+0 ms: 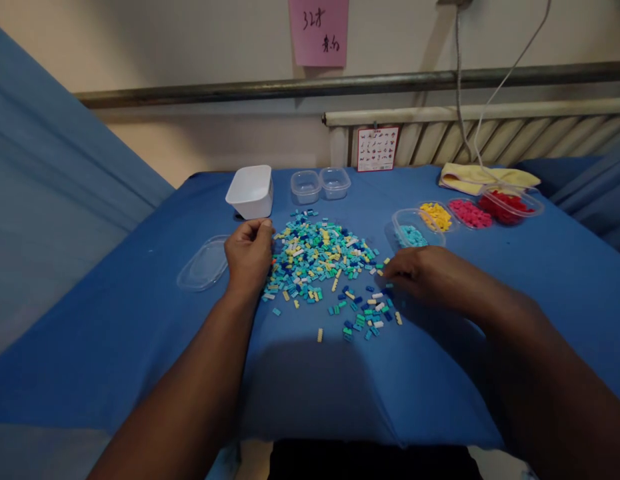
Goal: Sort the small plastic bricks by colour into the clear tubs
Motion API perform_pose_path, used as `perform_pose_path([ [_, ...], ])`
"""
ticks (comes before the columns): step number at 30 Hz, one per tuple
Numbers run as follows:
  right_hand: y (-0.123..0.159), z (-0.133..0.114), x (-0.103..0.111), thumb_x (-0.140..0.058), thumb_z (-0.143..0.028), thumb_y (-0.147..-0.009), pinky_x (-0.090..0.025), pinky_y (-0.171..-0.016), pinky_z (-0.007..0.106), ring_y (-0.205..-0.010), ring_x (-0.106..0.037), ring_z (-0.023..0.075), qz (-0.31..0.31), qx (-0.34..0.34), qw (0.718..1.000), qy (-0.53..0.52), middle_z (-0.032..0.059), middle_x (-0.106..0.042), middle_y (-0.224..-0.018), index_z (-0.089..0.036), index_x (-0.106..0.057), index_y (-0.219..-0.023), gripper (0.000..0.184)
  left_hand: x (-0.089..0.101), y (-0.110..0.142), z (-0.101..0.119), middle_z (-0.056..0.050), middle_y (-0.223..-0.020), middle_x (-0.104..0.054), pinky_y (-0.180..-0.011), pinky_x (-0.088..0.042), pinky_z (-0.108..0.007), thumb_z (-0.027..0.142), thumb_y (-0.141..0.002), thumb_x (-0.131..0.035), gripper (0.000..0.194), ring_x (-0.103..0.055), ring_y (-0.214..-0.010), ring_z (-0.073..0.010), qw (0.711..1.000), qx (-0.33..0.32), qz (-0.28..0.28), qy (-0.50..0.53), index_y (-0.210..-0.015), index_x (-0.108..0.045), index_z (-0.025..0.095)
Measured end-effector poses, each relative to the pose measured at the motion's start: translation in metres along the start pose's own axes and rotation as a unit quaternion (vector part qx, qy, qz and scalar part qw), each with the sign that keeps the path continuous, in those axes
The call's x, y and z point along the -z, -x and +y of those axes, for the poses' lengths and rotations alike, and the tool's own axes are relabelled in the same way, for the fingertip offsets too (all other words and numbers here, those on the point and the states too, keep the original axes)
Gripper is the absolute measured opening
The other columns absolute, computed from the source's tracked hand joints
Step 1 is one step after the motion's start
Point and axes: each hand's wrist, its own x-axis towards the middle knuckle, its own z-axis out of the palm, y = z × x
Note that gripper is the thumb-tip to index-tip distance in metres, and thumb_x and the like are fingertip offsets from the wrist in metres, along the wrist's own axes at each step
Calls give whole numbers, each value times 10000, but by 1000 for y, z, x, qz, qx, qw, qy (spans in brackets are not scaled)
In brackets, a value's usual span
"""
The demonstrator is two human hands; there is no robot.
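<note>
A loose pile of small toy bricks [317, 253] in blue, turquoise, green, pale yellow and white spreads over the middle of the blue-covered table. A smaller scatter of the same bricks [373, 313] lies nearer me. At the pile's left edge rests my left hand [251, 252], closed, with thumb and fingertips together; what it may hold is hidden. My right hand [424, 270] is at the pile's right side, its fingers pinched low over some bricks; I cannot make out anything in them. Just behind it stands a clear tub [437, 241] with turquoise bricks [411, 235].
Clear containers with yellow bricks [436, 216], pink bricks [470, 213] and red pieces [507, 207] stand at right, before a yellow cloth [487, 179]. Behind the pile are a white tub [251, 190] and two clear tubs [306, 193]. A clear lid [204, 264] lies left.
</note>
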Motion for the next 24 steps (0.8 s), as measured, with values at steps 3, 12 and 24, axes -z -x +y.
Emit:
perform_pose_path([
  [3, -5, -3, -7, -640, -150, -923, -523, -839, 318, -964, -746, 242, -35, 0, 999, 5, 62, -844, -1022, -277, -862, -988, 264, -2, 1, 1, -36, -804, -716, -614, -451, -244, 392, -893, -754, 225, -575, -660, -129, 1000, -3, -5, 2, -908, -781, 168],
  [12, -10, -15, -11, -593, -141, -949, -433, -721, 298, -802, -670, 195, 18, -24, 999, 30, 64, -777, -967, -208, -759, -1052, 206, -4, 6, 3, -27, -786, -697, -610, -448, -245, 399, -899, -736, 239, -569, -675, -137, 1000, -7, -12, -10, -933, -798, 171],
  [24, -33, -25, -24, -565, -172, -1013, -427, -792, 309, -988, -701, 243, 4, -36, 993, 116, 115, -772, -1060, -181, -795, -1168, 277, -6, 6, -3, -17, -808, -729, -696, -488, -266, 390, -901, -708, 242, -615, -723, -155, 999, -40, -33, -8, -930, -807, 171],
])
